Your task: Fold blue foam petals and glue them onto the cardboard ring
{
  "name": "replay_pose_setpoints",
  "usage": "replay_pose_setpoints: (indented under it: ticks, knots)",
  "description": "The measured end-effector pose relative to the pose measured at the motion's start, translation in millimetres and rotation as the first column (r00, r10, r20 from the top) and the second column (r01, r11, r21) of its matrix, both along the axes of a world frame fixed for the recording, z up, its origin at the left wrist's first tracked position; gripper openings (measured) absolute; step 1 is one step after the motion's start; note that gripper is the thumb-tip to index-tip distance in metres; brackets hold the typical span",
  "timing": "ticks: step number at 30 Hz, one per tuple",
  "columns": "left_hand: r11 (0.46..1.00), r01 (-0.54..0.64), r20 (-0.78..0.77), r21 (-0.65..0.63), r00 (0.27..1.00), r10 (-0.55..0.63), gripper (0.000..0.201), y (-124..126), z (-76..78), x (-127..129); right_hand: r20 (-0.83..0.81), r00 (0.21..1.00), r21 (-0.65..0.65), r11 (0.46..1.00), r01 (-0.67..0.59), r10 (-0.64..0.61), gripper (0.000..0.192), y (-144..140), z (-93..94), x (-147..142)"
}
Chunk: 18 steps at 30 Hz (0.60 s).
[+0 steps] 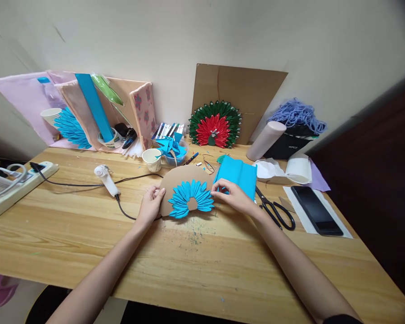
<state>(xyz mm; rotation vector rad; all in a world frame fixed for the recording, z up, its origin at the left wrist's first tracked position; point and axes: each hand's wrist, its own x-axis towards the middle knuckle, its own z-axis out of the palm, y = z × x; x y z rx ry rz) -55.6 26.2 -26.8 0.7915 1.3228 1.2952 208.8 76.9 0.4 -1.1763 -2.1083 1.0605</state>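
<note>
Cardboard backing (175, 179), mid-frame, bears blue petals (202, 195). Left hand (151, 204) clamps its edge; right hand (232, 195), fingertips bunched, meets the rightmost petals, grip unclear to me. Likely petal-placing; next probably needs careful pressing.

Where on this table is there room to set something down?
Front left, between the power strip and left forearm; front right, between the right forearm and phone. Specks litter the table before the cardboard. Behind it is crowded: cup, tub, markers.
</note>
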Motion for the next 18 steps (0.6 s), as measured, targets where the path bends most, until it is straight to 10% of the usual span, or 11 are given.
replay_pose_setpoints:
  ticks: [18]
  knots:
    - [1.0, -0.018, 0.015, 0.013, 1.0, 0.018, 0.043, -1.0, -1.8, 1.4, 0.063, 0.996, -0.028, 0.998, 0.061, -0.059, 0.021, -1.9, -1.6, -4.9]
